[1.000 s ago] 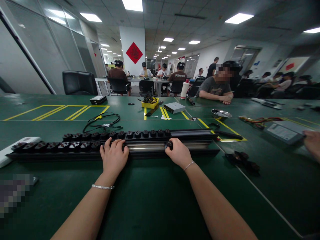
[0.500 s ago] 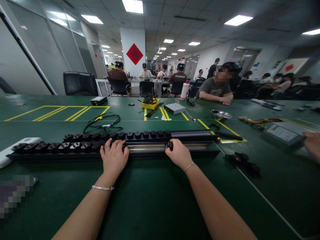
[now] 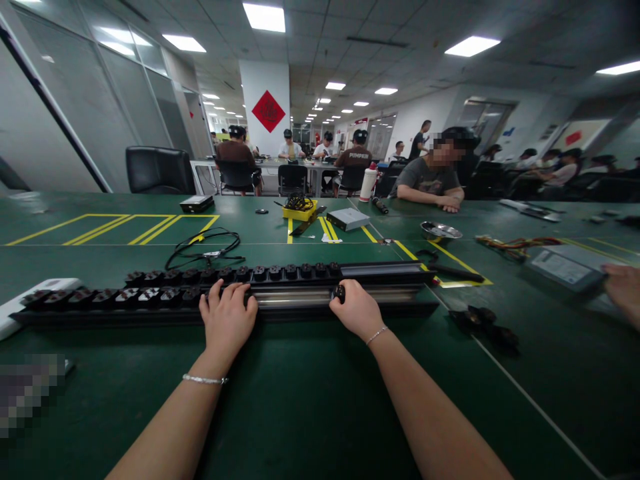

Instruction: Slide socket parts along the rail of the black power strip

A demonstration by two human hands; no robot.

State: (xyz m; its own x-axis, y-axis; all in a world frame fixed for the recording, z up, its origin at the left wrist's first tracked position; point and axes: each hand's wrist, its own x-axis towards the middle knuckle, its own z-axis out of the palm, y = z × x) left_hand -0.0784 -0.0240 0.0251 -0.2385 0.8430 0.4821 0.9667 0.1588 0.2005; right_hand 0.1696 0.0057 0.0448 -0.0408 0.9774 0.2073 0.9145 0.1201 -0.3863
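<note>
Two long black power tracks lie side by side across the table: a near track (image 3: 295, 312) and a far track (image 3: 385, 268). Black socket modules (image 3: 105, 297) line the left part of the near one, and smaller-looking ones (image 3: 275, 272) fill most of the far one. My left hand (image 3: 227, 317) curls over the right end of the near row, its fingers closed about a dark module that they mostly hide. Farther right, my right hand (image 3: 356, 308) pinches a black socket module (image 3: 339, 293) at the near track's groove. Bare metal strip shows between both hands.
Loose black modules (image 3: 485, 328) lie right of the tracks. Behind are a black cable (image 3: 205, 250), a yellow box (image 3: 299, 209), a grey box (image 3: 347, 218) and a metal bowl (image 3: 440, 231). A power supply (image 3: 565, 268) stands right, near another person's hand (image 3: 623, 290).
Both hands and the tracks keep their places apart from a slight shift of the view. In the background, a standing person has moved a little to the left.
</note>
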